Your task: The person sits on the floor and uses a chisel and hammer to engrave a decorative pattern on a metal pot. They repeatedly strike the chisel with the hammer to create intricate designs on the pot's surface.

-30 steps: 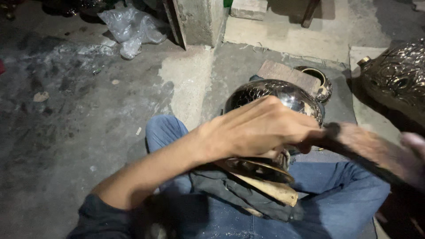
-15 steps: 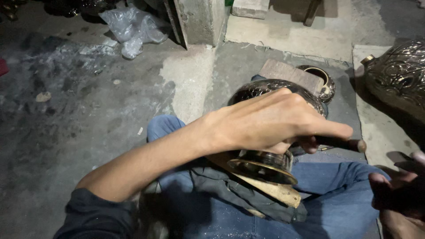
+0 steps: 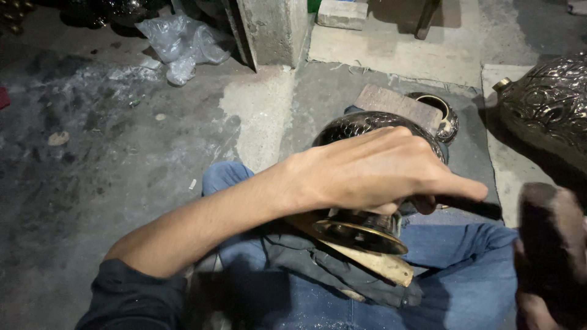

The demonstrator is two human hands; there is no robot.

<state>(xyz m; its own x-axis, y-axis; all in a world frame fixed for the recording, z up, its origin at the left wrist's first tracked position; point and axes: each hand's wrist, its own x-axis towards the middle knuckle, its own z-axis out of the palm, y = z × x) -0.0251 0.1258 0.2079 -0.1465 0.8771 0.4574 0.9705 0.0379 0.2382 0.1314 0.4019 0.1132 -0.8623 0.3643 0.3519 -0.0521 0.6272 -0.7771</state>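
Metal pot (image 3: 367, 125) on lap, under left hand (image 3: 379, 171)

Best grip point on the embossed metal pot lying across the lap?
Likely the narrow waist between the round embossed metal pot body and its flared brass foot, reached from above. The pot lies on its side with the foot toward the camera; the left hand already rests there.

Metalware workshop: brass vessels (image 3: 550, 107), sooty floor (image 3: 92, 153)
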